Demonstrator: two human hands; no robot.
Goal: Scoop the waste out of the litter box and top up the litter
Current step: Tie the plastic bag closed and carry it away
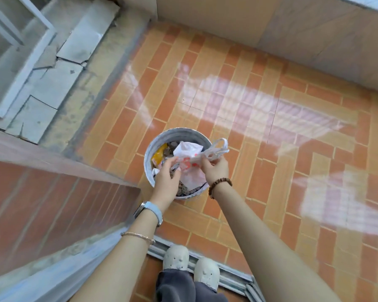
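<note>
**Fingers (172,164) of both hands pinching the plastic bag (193,178) over the bin (179,130)**

1. Left hand (166,182): I read the fingers as curled, with thumb and fingertips closed on the near left edge of the plastic bag. The hand sits over the near left part of the bin opening. A watch (150,212) is on this wrist, and a thin bracelet (138,236) sits further up the forearm.

2. Right hand (215,171): I see the fingers bent inward and pinching the bag where its material gathers into a twisted strip. The two handle loops (218,147) stick out past this grip, beyond the right rim of the bin. A bead bracelet (219,187) circles the wrist.

3. Plastic bag: white with red print, stretched between the two hands. Its crumpled body hangs down inside the bin opening. I cannot tell what the bag contains.

4. Bin: round, pale and upright on the floor (271,149) of orange tiles, directly ahead of the person. Brown clumps (182,189) lie inside it, showing at the near rim and again at the far side behind the bag. A yellow wrapper (158,153) lies against the left inner wall.

5. Surroundings: two pale shoes (176,257) stand at a metal door track (231,277) at the bottom of the view. A red-tiled wall (42,192) runs along the left side. Motion blur softens the edges of the view.
</note>
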